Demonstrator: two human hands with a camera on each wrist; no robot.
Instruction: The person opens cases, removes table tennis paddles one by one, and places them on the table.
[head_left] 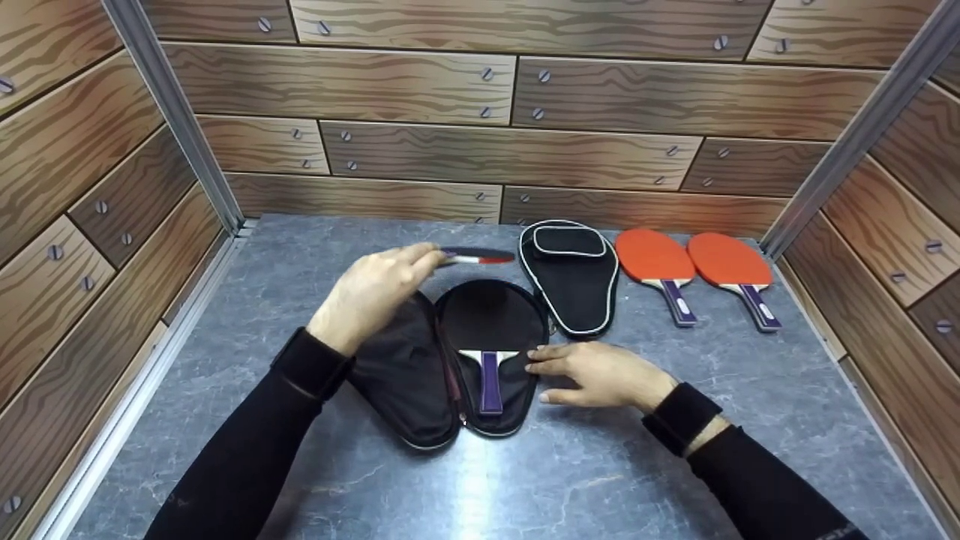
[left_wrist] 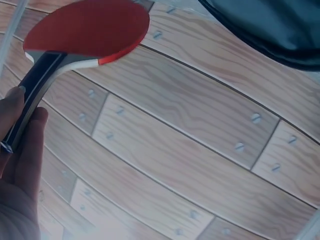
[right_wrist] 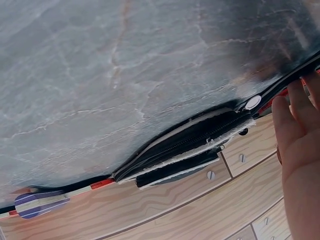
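My left hand (head_left: 375, 296) grips the handle of a table tennis paddle (head_left: 491, 257), held nearly edge-on above an unzipped black paddle case (head_left: 409, 375). The paddle's red face (left_wrist: 90, 30) shows in the left wrist view, with thumb and fingers on its dark handle. Inside the right half of the case lies a second paddle, black side up, its purple handle (head_left: 490, 384) pointing toward me. At that half's right edge is my right hand (head_left: 604, 373), fingers extended and spread, fingertips at the rim.
A closed black case (head_left: 574, 289) with white piping lies just behind and right of the opened one. Two red paddles (head_left: 654, 255) (head_left: 729, 259) lie side by side farther right. Wood-patterned walls (head_left: 420, 90) enclose the grey marbled table (head_left: 600, 480) at the back and sides.
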